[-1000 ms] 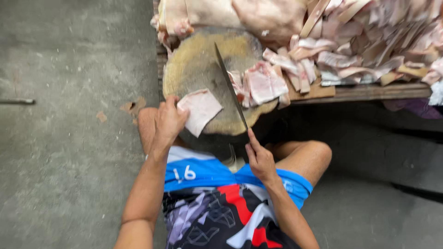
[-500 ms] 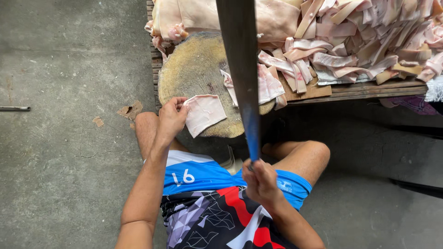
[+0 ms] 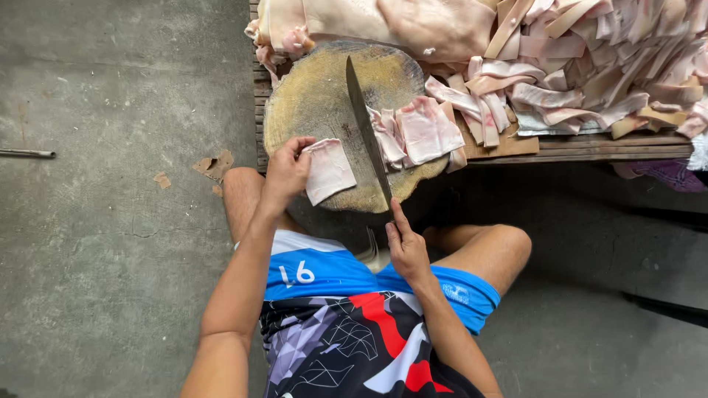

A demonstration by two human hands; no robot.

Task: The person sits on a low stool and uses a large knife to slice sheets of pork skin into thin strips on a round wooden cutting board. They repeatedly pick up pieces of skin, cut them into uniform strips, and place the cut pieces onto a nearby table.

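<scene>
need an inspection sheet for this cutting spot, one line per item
surface: round wooden chopping block on a slatted wooden bench
job's things: pale meat slab on the block; long knife blade down beside it; cut pieces right of the blade
clutter: heap of meat strips on the bench; scraps on the concrete floor
hands: left hand pins the slab; right hand grips the knife handle
cables: nothing seen
surroundings: metal rod at the left edge
</scene>
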